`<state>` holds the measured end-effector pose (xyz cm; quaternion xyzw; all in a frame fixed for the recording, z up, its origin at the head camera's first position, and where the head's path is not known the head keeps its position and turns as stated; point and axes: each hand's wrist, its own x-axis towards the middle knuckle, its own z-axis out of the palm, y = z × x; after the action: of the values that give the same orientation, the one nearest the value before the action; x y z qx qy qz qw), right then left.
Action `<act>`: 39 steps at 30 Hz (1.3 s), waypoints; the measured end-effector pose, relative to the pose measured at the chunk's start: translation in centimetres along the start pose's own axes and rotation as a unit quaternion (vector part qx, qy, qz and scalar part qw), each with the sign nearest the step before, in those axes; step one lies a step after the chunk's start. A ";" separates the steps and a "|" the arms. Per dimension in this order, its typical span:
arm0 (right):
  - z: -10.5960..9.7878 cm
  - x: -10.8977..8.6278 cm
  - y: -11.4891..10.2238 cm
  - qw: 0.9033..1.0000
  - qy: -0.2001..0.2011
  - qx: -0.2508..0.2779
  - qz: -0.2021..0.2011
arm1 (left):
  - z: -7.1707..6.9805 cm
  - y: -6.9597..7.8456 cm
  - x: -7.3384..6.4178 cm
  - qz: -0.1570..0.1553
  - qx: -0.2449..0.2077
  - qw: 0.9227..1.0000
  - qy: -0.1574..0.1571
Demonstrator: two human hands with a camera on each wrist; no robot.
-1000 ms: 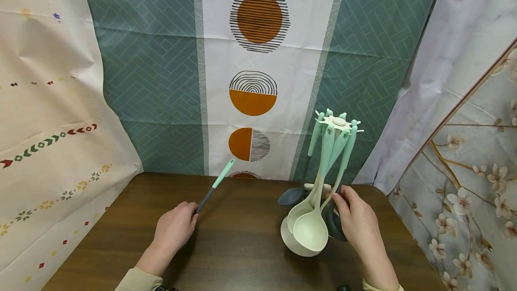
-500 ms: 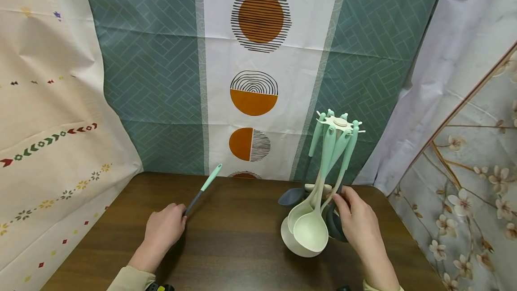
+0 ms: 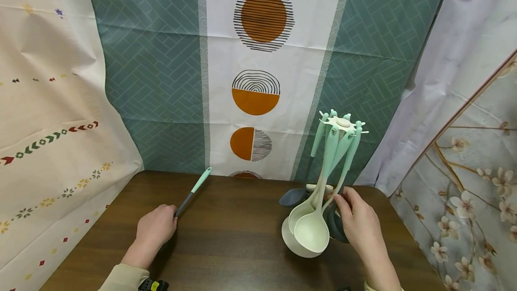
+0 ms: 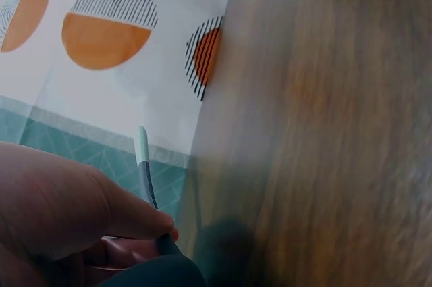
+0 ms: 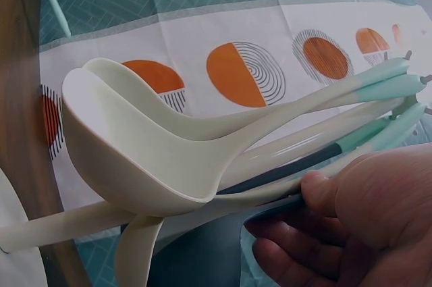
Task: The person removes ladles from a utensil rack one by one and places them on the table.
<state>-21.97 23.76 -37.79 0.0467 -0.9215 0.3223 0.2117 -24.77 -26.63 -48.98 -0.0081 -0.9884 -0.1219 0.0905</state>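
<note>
My left hand [image 3: 156, 224] grips a grey cooking utensil with a mint handle [image 3: 201, 179] low on its shaft, the handle tip pointing up and away. Its dark rounded head [image 4: 158, 272] shows partly below the fingers in the left wrist view. On the right, a rotating utensil rack [image 3: 343, 122] carries several hanging utensils by mint handles. Two cream ladles [image 3: 312, 231] hang at its front, a grey spoon [image 3: 292, 197] at its left. My right hand [image 3: 359, 219] pinches the neck of a dark grey utensil [image 5: 196, 253] on the rack, its thumb against a cream handle.
The rack's white round base [image 3: 296, 247] stands on the brown wooden table [image 3: 226, 237]. A patterned curtain [image 3: 161, 80] hangs behind the table's back edge, with a cream cloth [image 3: 60, 116] at left and a floral cloth [image 3: 464, 192] at right.
My left hand has moved left with the grey utensil, its handle tip swinging left and slightly lower. My right hand and the rack have stayed nearly in place.
</note>
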 end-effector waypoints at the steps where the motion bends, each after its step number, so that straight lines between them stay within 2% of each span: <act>1: 0.0 0.0 0.0 1.000 0.000 0.000 0.000 | 0.0 -0.3 0.0 -0.002 0.000 1.000 -0.002; 10: 0.0 -0.3 0.4 1.000 0.005 -0.003 -0.007 | 0.6 -2.8 0.3 -0.015 0.003 1.000 -0.004; 13: 0.0 -0.3 0.3 1.000 0.008 -0.003 -0.009 | 0.1 -3.0 0.2 -0.019 0.006 1.000 -0.004; 17: 0.1 -0.3 0.3 1.000 0.000 -0.001 -0.005 | -1.1 -3.1 -0.2 -0.032 0.005 0.999 -0.020; 24: 0.0 -0.3 0.3 1.000 -0.006 0.000 0.002 | -2.0 -3.9 -0.5 -0.039 -0.001 0.999 -0.029; 39: -0.1 -0.2 0.4 1.000 -0.008 -0.002 0.010 | -2.9 -5.6 -0.6 -0.093 -0.023 0.993 -0.075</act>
<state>-21.83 24.11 -38.08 0.0401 -0.9242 0.3224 0.2010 -23.92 -32.77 -47.65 0.0728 -0.9857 -0.1519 0.0038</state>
